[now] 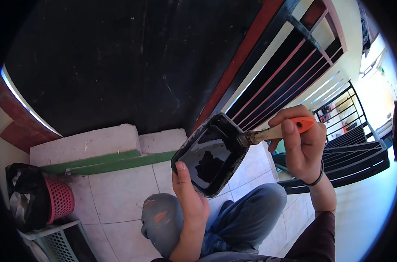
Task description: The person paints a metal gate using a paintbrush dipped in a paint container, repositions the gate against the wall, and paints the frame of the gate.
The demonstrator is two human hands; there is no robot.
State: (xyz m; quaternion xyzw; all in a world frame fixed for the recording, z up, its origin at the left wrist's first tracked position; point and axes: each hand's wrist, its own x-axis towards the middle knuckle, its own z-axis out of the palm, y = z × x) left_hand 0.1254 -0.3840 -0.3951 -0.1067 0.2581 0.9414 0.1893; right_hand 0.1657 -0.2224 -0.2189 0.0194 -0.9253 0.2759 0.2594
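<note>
My left hand holds a black rectangular tray by its near edge, thumb on the rim. The tray has black paint in it and is tilted up in front of me. My right hand grips a paintbrush with a pale wooden handle and an orange end. The brush's dark bristles touch the tray's right rim. Behind the tray rises a large black-painted surface.
A red and black metal grille runs at the right, with a black railing beyond. A white concrete step with a green stripe lies below the black surface. A pink basket with a black bag stands at left. My knees in jeans are over the tiled floor.
</note>
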